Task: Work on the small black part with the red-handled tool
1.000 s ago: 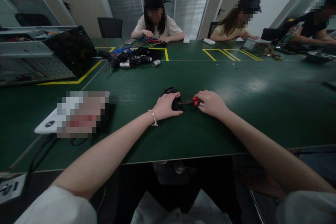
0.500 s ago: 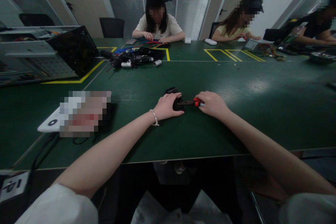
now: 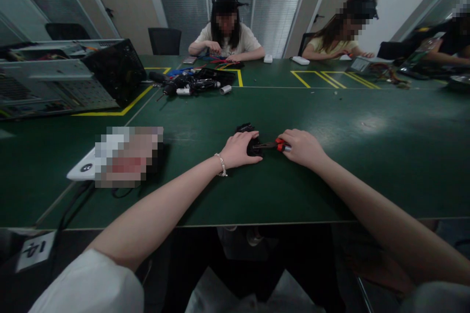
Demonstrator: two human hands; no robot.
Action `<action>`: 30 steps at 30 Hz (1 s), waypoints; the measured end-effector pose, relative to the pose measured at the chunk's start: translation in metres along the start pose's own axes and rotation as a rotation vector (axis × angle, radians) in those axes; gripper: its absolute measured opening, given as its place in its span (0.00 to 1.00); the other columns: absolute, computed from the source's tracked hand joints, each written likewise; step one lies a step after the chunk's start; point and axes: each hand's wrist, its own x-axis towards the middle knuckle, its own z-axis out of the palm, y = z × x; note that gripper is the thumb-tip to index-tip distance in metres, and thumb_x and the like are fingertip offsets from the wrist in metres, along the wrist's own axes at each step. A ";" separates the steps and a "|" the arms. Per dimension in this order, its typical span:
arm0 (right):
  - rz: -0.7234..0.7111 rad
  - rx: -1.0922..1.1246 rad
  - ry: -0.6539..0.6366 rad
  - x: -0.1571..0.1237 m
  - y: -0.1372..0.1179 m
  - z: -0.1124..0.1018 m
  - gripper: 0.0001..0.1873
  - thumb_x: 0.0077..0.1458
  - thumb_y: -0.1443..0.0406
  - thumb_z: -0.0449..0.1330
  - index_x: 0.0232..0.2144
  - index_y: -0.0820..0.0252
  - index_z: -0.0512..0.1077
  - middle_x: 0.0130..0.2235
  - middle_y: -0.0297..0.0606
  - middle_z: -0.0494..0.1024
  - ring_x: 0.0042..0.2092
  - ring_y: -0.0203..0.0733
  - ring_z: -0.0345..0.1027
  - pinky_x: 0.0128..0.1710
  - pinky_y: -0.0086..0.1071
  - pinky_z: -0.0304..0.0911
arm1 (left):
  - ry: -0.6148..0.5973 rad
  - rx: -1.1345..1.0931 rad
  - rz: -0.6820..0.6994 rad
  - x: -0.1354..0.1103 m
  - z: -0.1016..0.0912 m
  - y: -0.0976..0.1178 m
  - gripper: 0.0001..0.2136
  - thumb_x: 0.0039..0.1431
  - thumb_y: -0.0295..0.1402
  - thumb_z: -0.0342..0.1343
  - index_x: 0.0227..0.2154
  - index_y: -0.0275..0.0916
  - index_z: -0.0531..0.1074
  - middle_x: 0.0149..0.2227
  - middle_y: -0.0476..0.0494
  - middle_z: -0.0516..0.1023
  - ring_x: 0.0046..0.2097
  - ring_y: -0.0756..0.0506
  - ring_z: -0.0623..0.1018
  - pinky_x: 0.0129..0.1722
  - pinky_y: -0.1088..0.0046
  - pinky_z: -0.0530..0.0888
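A small black part [image 3: 254,147], its kind too dark to make out, lies on the green table [image 3: 205,195]. Wrapped round its left side is my left hand [image 3: 239,148], thumb nearer me and fingers on the far side. My right hand [image 3: 303,147] grips needle-nose pliers [image 3: 270,145] by their red and black handles. The jaws point left and reach the black part between my left thumb and fingers; whether they bite on it cannot be seen. More black material [image 3: 244,127] shows just beyond my left fingers.
An opened computer case [image 3: 62,78] lies at the left. Nearer me are a white device [image 3: 82,168] and its cable. A cordless drill [image 3: 169,87] and tangled cables [image 3: 198,79] lie farther back. A person [image 3: 227,34] works opposite, another person [image 3: 334,41] to the right.
The whole view has shifted, so everything appears slightly farther right. Both hands, the black part and the pliers keep the same arrangement.
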 end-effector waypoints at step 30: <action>0.002 0.023 0.022 -0.002 0.000 0.000 0.14 0.49 0.66 0.54 0.38 0.62 0.72 0.37 0.43 0.75 0.37 0.44 0.65 0.36 0.35 0.57 | -0.016 -0.007 -0.010 -0.001 -0.003 0.003 0.33 0.49 0.45 0.59 0.57 0.42 0.58 0.57 0.41 0.66 0.58 0.36 0.64 0.55 0.55 0.63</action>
